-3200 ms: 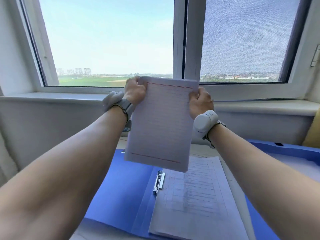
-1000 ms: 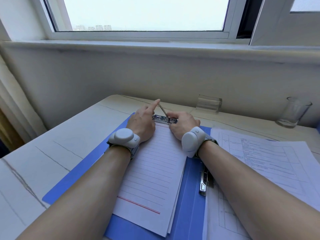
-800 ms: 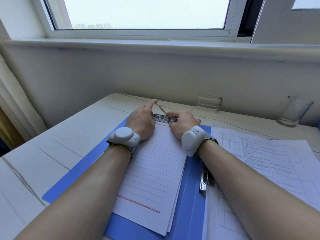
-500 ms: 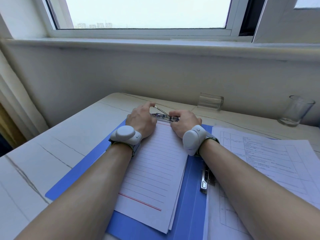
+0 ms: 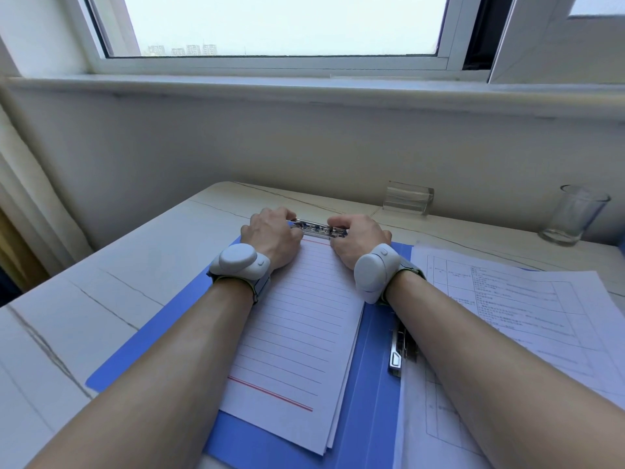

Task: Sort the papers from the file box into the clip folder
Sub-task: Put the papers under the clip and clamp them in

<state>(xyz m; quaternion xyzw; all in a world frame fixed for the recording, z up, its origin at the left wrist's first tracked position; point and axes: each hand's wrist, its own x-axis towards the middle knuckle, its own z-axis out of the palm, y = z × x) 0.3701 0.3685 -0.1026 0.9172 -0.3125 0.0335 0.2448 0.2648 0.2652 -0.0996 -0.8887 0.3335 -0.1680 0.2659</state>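
Two hands, left hand [image 5: 274, 235] and right hand [image 5: 360, 237], are curling fingers [image 5: 293, 231] round the clip [image 5: 318, 229] at twelve o'clock of the papers [image 5: 297, 319] lying in the folder [image 5: 370, 384]; I'd be pressing both ends evenly, keeping sheets square.

- Ahead of you, a white-framed window [image 5: 287, 25] lets in pale, hazy daylight (distant tower blocks [image 5: 182, 49] show low on its left).
- Beneath it a white sill [image 5: 304, 89] runs across, above a plain grey-white wall [image 5: 236, 147].
- You sit at a white table [image 5: 84, 299] with thin dark veins.
- A pale curtain [image 5: 17, 198] hangs at your left.
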